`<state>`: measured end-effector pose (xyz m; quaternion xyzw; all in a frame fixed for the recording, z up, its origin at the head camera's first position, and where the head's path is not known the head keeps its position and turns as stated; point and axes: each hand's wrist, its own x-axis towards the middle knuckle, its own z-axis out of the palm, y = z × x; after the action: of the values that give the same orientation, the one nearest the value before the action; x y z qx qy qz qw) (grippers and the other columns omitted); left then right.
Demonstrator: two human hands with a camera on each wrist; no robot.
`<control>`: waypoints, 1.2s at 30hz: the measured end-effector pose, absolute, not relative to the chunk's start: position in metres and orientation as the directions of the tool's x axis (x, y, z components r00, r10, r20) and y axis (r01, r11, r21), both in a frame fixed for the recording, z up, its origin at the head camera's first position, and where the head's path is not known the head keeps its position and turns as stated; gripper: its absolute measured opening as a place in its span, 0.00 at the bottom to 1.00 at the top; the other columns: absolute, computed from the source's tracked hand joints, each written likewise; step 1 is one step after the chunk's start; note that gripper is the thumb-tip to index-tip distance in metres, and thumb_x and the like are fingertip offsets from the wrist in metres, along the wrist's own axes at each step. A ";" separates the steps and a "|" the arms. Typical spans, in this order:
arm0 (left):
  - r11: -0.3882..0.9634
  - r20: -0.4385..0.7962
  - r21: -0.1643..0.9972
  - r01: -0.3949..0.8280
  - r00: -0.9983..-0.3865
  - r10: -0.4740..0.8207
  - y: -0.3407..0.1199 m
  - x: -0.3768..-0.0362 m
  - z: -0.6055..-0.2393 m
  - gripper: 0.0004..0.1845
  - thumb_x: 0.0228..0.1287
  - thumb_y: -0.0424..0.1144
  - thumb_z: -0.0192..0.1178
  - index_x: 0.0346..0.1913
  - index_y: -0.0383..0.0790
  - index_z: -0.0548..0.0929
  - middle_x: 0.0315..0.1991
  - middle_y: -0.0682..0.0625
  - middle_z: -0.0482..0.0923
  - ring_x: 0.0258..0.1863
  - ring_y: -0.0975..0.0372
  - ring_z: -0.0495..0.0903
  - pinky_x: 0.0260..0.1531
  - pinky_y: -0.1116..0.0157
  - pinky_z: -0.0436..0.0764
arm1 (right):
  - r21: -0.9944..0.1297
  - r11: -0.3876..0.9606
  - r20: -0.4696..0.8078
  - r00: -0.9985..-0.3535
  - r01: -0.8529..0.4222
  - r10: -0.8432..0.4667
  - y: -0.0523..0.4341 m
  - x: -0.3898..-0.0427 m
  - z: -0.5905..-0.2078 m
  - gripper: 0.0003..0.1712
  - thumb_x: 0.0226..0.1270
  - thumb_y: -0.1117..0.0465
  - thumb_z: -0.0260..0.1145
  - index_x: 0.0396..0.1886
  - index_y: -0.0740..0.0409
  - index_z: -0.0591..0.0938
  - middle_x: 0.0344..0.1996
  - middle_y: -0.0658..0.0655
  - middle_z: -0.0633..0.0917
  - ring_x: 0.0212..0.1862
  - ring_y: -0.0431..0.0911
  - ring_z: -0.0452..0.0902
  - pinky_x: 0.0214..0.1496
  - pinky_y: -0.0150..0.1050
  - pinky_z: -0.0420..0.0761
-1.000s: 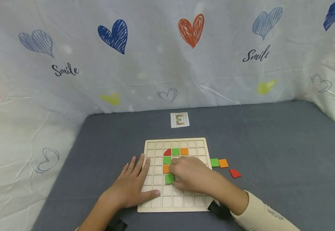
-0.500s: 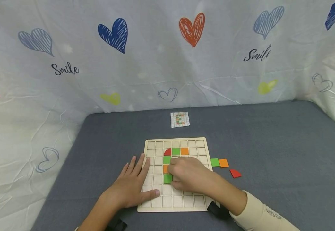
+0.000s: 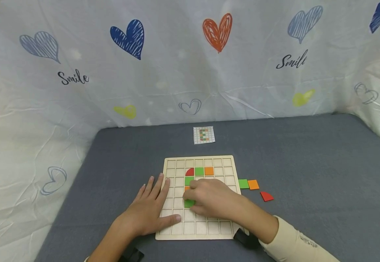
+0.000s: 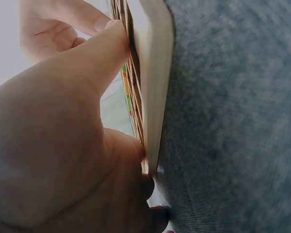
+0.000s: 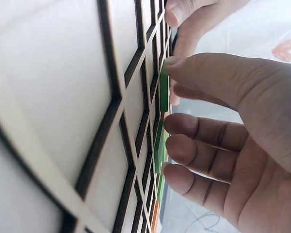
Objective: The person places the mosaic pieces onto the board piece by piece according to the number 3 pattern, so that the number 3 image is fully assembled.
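Observation:
A wooden grid board lies on the grey table. My left hand rests spread on its left edge, thumb on the lower-left squares. My right hand is over the middle, with thumb and index finger about a green square tile. In the right wrist view, the thumb tip touches this green tile, which stands slightly above the grid lines. Above it, partly covered, are an orange tile and a green tile. A red quarter-circle tile, green tile and orange tile form the row beyond.
Right of the board lie a loose green tile, an orange tile and a red quarter-circle tile. A small printed pattern card lies behind the board. A white curtain with hearts hangs beyond the table.
The green tile under my right hand has shifted slightly left and straightened within the grid. The right index finger has moved left over its upper edge. My left hand stays put.

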<state>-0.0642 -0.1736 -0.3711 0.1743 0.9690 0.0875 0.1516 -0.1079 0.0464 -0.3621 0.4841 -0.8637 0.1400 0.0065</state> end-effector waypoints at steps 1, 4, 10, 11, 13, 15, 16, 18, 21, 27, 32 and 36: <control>0.925 -0.264 0.218 0.310 -0.894 0.362 -0.173 -0.064 -0.370 0.53 0.50 0.76 0.41 0.71 0.45 0.42 0.71 0.47 0.31 0.68 0.50 0.32 0.62 0.48 0.44 | -0.239 0.483 0.151 -0.523 -0.843 -0.839 0.046 -0.108 -0.363 0.04 0.51 0.58 0.68 0.28 0.44 0.81 0.23 0.41 0.72 0.26 0.34 0.65 0.24 0.28 0.66; 0.927 -0.265 0.204 0.314 -0.894 0.361 -0.174 -0.064 -0.371 0.53 0.49 0.76 0.40 0.71 0.45 0.42 0.71 0.47 0.31 0.68 0.50 0.32 0.62 0.49 0.43 | -0.249 0.472 0.155 -0.516 -0.846 -0.842 0.047 -0.108 -0.363 0.04 0.52 0.57 0.69 0.29 0.43 0.83 0.26 0.41 0.74 0.28 0.33 0.66 0.26 0.27 0.69; 0.924 -0.256 0.214 0.317 -0.895 0.366 -0.174 -0.065 -0.373 0.54 0.49 0.76 0.40 0.71 0.45 0.42 0.71 0.47 0.31 0.68 0.50 0.32 0.62 0.49 0.43 | -0.272 0.477 0.133 -0.523 -0.836 -0.842 0.048 -0.108 -0.363 0.06 0.50 0.59 0.70 0.28 0.42 0.84 0.23 0.39 0.72 0.27 0.32 0.65 0.26 0.26 0.67; 0.923 -0.254 0.216 0.320 -0.894 0.369 -0.175 -0.065 -0.374 0.54 0.49 0.76 0.40 0.71 0.45 0.42 0.71 0.47 0.30 0.68 0.50 0.31 0.62 0.48 0.43 | -0.282 0.481 0.131 -0.530 -0.830 -0.838 0.048 -0.108 -0.363 0.07 0.49 0.60 0.70 0.28 0.43 0.84 0.23 0.38 0.73 0.27 0.32 0.66 0.26 0.26 0.67; 0.923 -0.250 0.220 0.317 -0.896 0.367 -0.176 -0.067 -0.378 0.54 0.49 0.77 0.39 0.71 0.46 0.41 0.71 0.48 0.30 0.68 0.50 0.31 0.62 0.48 0.42 | -0.317 0.497 0.122 -0.555 -0.807 -0.823 0.048 -0.109 -0.363 0.08 0.48 0.62 0.71 0.28 0.44 0.84 0.24 0.39 0.75 0.28 0.32 0.67 0.28 0.27 0.69; 0.924 -0.245 0.214 0.316 -0.899 0.364 -0.176 -0.067 -0.381 0.54 0.48 0.77 0.38 0.71 0.47 0.41 0.71 0.48 0.30 0.68 0.51 0.30 0.62 0.49 0.42 | -0.367 0.519 0.110 -0.591 -0.772 -0.799 0.047 -0.109 -0.363 0.09 0.47 0.63 0.71 0.29 0.45 0.84 0.25 0.39 0.76 0.29 0.32 0.69 0.29 0.29 0.71; 0.926 -0.243 0.206 0.316 -0.900 0.361 -0.177 -0.067 -0.383 0.54 0.48 0.78 0.37 0.71 0.47 0.41 0.71 0.49 0.29 0.68 0.51 0.30 0.62 0.49 0.42 | -0.394 0.529 0.102 -0.608 -0.752 -0.788 0.047 -0.109 -0.364 0.10 0.46 0.64 0.71 0.29 0.45 0.83 0.25 0.39 0.77 0.28 0.33 0.69 0.29 0.29 0.71; 0.928 -0.244 0.207 0.309 -0.902 0.355 -0.177 -0.067 -0.382 0.54 0.47 0.78 0.37 0.71 0.47 0.41 0.71 0.49 0.30 0.68 0.52 0.30 0.62 0.50 0.42 | -0.432 0.549 0.083 -0.637 -0.716 -0.766 0.046 -0.109 -0.364 0.10 0.46 0.66 0.70 0.27 0.46 0.81 0.23 0.39 0.76 0.26 0.33 0.68 0.28 0.30 0.70; 0.930 -0.247 0.206 0.306 -0.903 0.352 -0.176 -0.067 -0.381 0.54 0.47 0.78 0.37 0.71 0.47 0.42 0.71 0.49 0.31 0.68 0.51 0.31 0.62 0.50 0.42 | -0.461 0.570 0.064 -0.666 -0.680 -0.743 0.044 -0.108 -0.364 0.10 0.46 0.67 0.69 0.24 0.46 0.80 0.19 0.39 0.73 0.23 0.35 0.67 0.26 0.30 0.68; 0.927 -0.226 0.206 0.314 -0.906 0.358 -0.177 -0.067 -0.382 0.54 0.47 0.78 0.38 0.71 0.48 0.41 0.71 0.49 0.31 0.68 0.51 0.30 0.62 0.49 0.42 | -0.484 0.570 0.066 -0.677 -0.664 -0.733 0.044 -0.108 -0.362 0.12 0.45 0.68 0.68 0.17 0.47 0.77 0.14 0.39 0.66 0.20 0.34 0.61 0.24 0.29 0.64; 0.920 -0.224 0.222 0.322 -0.902 0.369 -0.178 -0.067 -0.382 0.54 0.48 0.77 0.40 0.71 0.46 0.42 0.71 0.48 0.32 0.68 0.51 0.32 0.62 0.48 0.43 | -0.433 0.559 0.092 -0.652 -0.707 -0.753 0.047 -0.104 -0.361 0.14 0.47 0.70 0.62 0.12 0.48 0.73 0.14 0.40 0.61 0.20 0.34 0.56 0.22 0.28 0.59; 0.923 -0.234 0.209 0.322 -0.900 0.367 -0.178 -0.067 -0.383 0.54 0.47 0.78 0.39 0.71 0.47 0.41 0.71 0.49 0.31 0.68 0.51 0.31 0.62 0.49 0.42 | -0.410 0.580 0.091 -0.664 -0.704 -0.742 0.057 -0.101 -0.360 0.12 0.52 0.70 0.60 0.23 0.46 0.83 0.20 0.39 0.73 0.24 0.34 0.66 0.26 0.29 0.68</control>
<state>-0.0668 -0.1776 -0.3830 0.1775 0.9712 0.0826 0.1358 -0.1009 0.0566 -0.3600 0.4074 -0.8876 0.2102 -0.0454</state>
